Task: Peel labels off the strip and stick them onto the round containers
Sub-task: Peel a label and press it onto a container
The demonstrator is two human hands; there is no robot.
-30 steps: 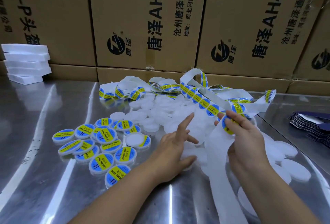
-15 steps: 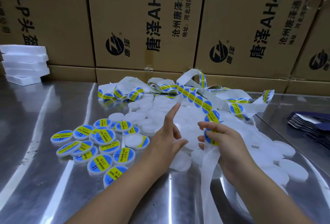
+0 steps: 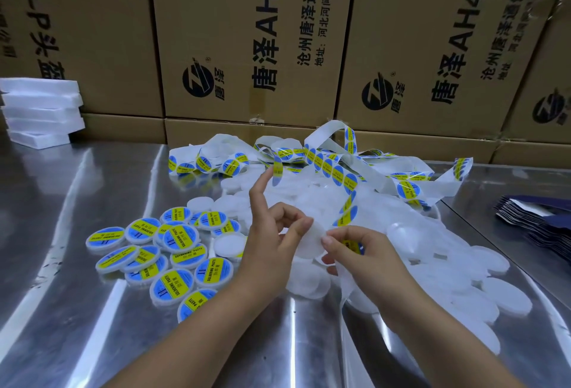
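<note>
Centring the label (image 3: 352, 245) over the blank container (image 3: 310, 240) is advised before it is pressed flat from one edge, so no crease is trapped. The container is pinched at its rim by the left hand (image 3: 272, 245), index finger raised, above the middle of the tabletop (image 3: 61, 202). The label is pinched in the right hand (image 3: 367, 253) just beside it, with the strip (image 3: 370, 171) heaped toward the far edge.

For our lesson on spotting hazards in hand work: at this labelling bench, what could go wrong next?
1. The right hand pinches a label mostly hidden by its fingers. It may crease or land off-centre on the container the left hand holds.
2. The loose strip lies tangled over the unlabelled pile; pulling it could scatter them.
</note>
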